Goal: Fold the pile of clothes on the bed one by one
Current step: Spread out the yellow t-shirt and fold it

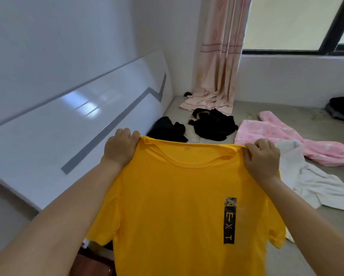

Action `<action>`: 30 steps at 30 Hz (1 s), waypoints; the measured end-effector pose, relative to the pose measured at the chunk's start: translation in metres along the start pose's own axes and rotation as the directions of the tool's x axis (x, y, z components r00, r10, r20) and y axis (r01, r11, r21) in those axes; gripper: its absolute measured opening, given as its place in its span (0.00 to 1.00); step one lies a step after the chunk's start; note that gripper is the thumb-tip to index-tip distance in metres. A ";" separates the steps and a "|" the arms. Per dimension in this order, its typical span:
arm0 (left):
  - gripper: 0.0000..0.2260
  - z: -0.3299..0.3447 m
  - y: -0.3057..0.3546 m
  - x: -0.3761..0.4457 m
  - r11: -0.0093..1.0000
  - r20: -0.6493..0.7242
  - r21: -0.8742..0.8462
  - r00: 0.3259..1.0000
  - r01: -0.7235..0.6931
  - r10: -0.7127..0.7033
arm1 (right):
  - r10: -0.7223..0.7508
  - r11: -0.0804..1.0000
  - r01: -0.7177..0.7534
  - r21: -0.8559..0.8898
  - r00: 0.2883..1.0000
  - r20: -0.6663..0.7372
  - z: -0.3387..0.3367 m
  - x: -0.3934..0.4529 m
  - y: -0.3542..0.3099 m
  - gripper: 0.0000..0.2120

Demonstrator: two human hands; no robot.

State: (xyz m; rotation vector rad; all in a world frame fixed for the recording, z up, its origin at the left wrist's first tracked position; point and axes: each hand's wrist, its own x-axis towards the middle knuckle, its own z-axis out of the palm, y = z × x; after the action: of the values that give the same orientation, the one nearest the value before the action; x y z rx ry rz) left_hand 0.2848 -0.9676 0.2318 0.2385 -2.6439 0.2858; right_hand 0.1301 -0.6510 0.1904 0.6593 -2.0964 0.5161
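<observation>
While you hold the yellow T-shirt [179,206] up over the bed [286,108], it hides the near part of the mattress from you. Beyond its collar lie two black garments [213,124] near the white headboard [67,124], a pink garment [286,140] to the right, and a white garment [314,182] just beside your right forearm. Another dark heap [342,106] sits far right under the window, and a pink curtain [217,66] trails onto the bed. Your left hand [120,149] pinches one shoulder seam, fingers curled tight; your right hand [261,158] has the same closed grip on the other shoulder (front side, printed "NEXT", faces you).
</observation>
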 end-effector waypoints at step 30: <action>0.05 0.568 -0.016 0.223 0.951 0.447 -0.179 0.882 0.251 -0.149 | 0.390 0.919 -0.189 -0.346 0.571 0.722 0.536 -0.036 0.128 0.13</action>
State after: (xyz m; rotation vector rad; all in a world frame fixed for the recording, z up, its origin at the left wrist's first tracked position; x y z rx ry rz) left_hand -0.1519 -1.1463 -0.1547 0.5510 -3.0181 -0.1696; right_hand -0.2580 -0.8492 -0.1491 0.4173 -3.0926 0.1269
